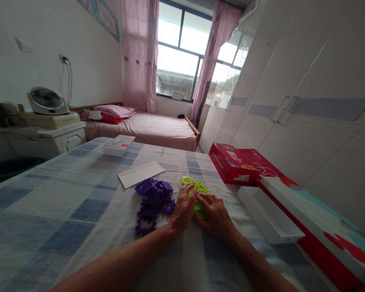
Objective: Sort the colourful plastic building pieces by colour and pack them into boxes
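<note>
Both my hands rest on a pile of lime-green interlocking plastic pieces (197,190) on the checked tablecloth (79,202). My left hand (184,210) lies on the left side of the green pile, fingers curled onto the pieces. My right hand (214,215) presses on the pile's right side, fingers bent over it. A cluster of purple interlocking pieces (153,200) lies just left of my left hand, not touched.
A white paper sheet (140,173) lies beyond the purple pieces, a white box (119,144) farther back. A red box (240,164) and a white tray (269,215) sit at the right, next to a long red-and-white box lid (316,227). Wardrobe doors stand right; a bed lies behind.
</note>
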`<action>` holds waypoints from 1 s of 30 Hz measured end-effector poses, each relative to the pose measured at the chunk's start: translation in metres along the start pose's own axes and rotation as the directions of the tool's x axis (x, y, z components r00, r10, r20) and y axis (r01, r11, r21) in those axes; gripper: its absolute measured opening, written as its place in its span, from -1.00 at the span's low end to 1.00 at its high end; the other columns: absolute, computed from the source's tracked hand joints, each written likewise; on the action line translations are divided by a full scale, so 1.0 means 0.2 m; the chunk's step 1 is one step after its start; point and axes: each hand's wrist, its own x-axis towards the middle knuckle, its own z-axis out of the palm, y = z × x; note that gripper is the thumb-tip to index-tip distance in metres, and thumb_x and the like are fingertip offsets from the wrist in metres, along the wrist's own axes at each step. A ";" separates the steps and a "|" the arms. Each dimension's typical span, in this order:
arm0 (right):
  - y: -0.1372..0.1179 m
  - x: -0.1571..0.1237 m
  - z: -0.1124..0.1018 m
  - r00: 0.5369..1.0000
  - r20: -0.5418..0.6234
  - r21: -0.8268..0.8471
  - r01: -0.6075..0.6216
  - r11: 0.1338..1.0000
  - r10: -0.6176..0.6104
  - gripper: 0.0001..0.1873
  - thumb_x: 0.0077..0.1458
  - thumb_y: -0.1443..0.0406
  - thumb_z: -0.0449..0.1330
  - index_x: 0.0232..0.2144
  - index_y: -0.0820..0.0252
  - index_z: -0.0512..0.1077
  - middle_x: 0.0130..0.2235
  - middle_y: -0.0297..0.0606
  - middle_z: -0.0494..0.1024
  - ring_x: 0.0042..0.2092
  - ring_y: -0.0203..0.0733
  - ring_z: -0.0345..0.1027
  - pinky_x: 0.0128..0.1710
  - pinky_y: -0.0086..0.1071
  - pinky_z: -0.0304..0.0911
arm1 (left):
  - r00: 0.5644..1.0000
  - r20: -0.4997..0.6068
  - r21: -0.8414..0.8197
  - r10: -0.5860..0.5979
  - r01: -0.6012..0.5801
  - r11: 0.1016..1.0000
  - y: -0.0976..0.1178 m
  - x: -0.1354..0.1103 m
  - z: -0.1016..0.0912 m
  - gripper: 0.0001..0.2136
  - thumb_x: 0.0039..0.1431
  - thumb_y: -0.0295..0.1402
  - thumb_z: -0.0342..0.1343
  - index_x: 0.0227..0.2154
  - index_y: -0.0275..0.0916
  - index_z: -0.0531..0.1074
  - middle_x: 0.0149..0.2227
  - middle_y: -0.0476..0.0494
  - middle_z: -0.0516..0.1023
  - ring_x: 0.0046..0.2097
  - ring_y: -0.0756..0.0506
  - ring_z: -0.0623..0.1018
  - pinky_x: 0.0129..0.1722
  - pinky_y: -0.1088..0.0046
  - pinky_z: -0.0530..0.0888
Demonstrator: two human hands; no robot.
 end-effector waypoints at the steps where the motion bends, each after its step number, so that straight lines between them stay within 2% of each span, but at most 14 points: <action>1: 0.00 0.00 0.00 1.000 -0.006 -0.009 -0.011 1.000 0.011 -0.49 0.08 0.16 0.15 0.09 0.08 0.28 0.04 -0.12 0.41 0.04 0.01 0.26 -0.03 -0.10 0.18 | 1.000 0.002 -0.004 0.012 -0.012 1.000 0.00 0.00 0.00 -0.56 0.25 -0.14 -0.20 0.01 -0.31 0.33 0.16 -0.27 0.29 0.23 -0.11 0.23 0.25 0.32 0.11; 7: 0.04 0.02 0.01 0.997 -0.061 -0.046 -0.055 0.997 0.052 -0.62 0.16 0.28 0.05 0.04 0.18 0.31 -0.06 -0.11 0.49 -0.06 -0.04 0.34 -0.08 -0.17 0.25 | 0.997 0.027 -0.021 0.070 -0.070 0.997 0.02 -0.01 0.00 -0.62 0.24 -0.17 -0.17 -0.06 -0.27 0.40 0.17 -0.21 0.29 0.25 -0.11 0.20 0.25 0.29 0.11; 12: 0.05 0.01 0.02 0.993 -0.108 -0.057 -0.044 0.997 0.038 -0.65 0.18 0.25 0.03 -0.01 0.21 0.34 -0.07 -0.09 0.52 -0.10 -0.06 0.42 -0.10 -0.19 0.30 | 0.994 0.048 -0.011 0.095 -0.095 0.995 0.02 -0.01 -0.01 -0.62 0.26 -0.19 -0.19 -0.08 -0.26 0.43 0.15 -0.20 0.32 0.24 -0.10 0.23 0.25 0.30 0.11; 18: 0.06 0.01 0.01 0.973 -0.190 0.078 -0.120 0.990 0.133 -0.71 0.19 0.24 0.01 -0.09 0.20 0.37 -0.12 -0.12 0.55 -0.12 -0.13 0.45 -0.12 -0.31 0.32 | 0.990 0.033 0.019 0.134 -0.135 0.991 0.00 -0.01 -0.01 -0.62 0.28 -0.19 -0.20 -0.01 -0.23 0.39 0.19 -0.16 0.27 0.26 -0.12 0.19 0.26 0.25 0.11; 22: 0.05 0.01 -0.01 0.961 -0.192 0.148 -0.172 0.974 0.199 -0.73 0.17 0.23 0.03 -0.10 0.15 0.36 -0.12 -0.17 0.55 -0.11 -0.16 0.44 -0.10 -0.33 0.30 | 0.988 0.053 0.045 0.144 -0.146 0.988 0.00 -0.02 -0.01 -0.59 0.28 -0.18 -0.21 0.07 -0.23 0.31 0.22 -0.18 0.23 0.28 -0.12 0.15 0.27 0.23 0.08; 27: 0.06 0.01 -0.03 0.928 -0.231 0.269 -0.229 0.935 0.294 -0.74 0.20 0.21 -0.02 -0.13 0.15 0.35 -0.22 -0.22 0.55 -0.21 -0.20 0.44 -0.17 -0.37 0.28 | 0.987 -0.022 0.051 0.160 -0.159 0.986 -0.01 -0.01 -0.02 -0.57 0.29 -0.15 -0.25 0.08 -0.24 0.28 0.21 -0.18 0.23 0.27 -0.11 0.16 0.28 0.24 0.05; 30: 0.08 0.01 -0.03 0.872 -0.287 0.326 -0.301 0.896 0.398 -0.74 0.18 0.18 -0.03 -0.24 0.17 0.38 -0.39 -0.24 0.52 -0.34 -0.19 0.40 -0.26 -0.36 0.26 | 0.991 -0.042 0.043 0.128 -0.126 0.991 -0.03 0.01 -0.02 -0.54 0.28 -0.12 -0.26 0.07 -0.27 0.29 0.19 -0.21 0.27 0.26 -0.12 0.19 0.28 0.24 0.06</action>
